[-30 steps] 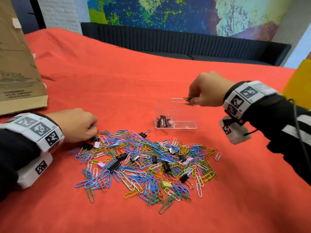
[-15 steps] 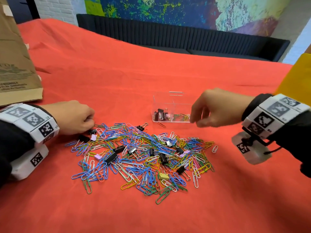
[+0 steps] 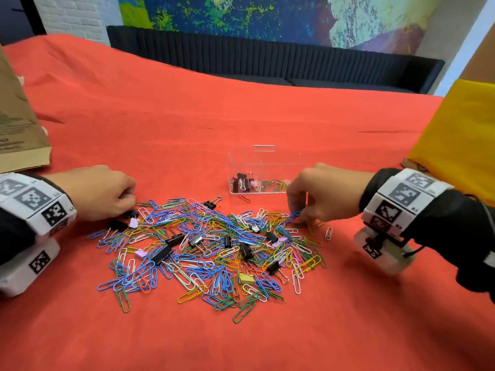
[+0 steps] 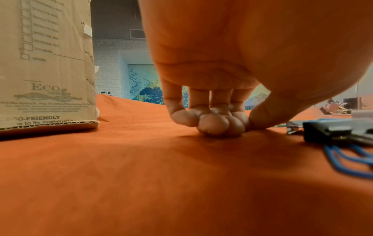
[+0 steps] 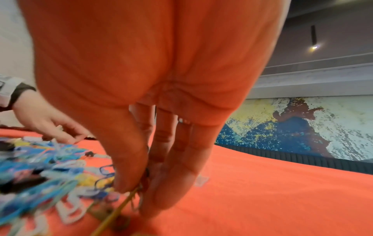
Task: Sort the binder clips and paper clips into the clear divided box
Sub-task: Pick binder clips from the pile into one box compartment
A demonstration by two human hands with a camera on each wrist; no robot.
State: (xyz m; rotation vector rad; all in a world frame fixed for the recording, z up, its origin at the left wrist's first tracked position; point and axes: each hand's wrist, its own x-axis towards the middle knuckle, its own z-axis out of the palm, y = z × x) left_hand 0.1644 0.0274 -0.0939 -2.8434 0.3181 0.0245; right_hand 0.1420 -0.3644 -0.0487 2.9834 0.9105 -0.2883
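Sitting on the red table (image 3: 187, 124), the clear box (image 3: 265, 170) is just behind the far edge of the big pile (image 3: 211, 250) of mixed clips. Its left compartment holds a few binder clips (image 3: 241, 180), black and one pale pink, and its right compartment holds some coloured paper clips (image 3: 276, 183). One red paper clip lies on the cloth just in front of the box.

The pile spreads between the two hands. It has mostly blue, yellow, green, white and pink paper clips, with black binder clips scattered among them, also some lilac ones and one yellow one near the front.

The right hand (image 3: 324, 194) is at the right far edge of the pile, beside the box. Its fingers point down and its grip is pinched, thumb against fingertips (image 5: 129, 180), on paper clips (image 5: 113, 212) there; a blue one shows at the fingertips in the head view. The wrist picture is blurred, so I cannot tell how many clips it holds.

The left hand (image 3: 99, 194) is at the left far edge of the pile with the fingers (image 4: 212, 124) curled under and the fingertips touching the cloth. I cannot tell if this grip holds something. A black binder clip (image 4: 331, 131) and a blue paper clip lie just beside it.

A cardboard box (image 3: 18, 124) stands at the far left of the table, and a yellow object (image 3: 460, 135) is at the right edge.
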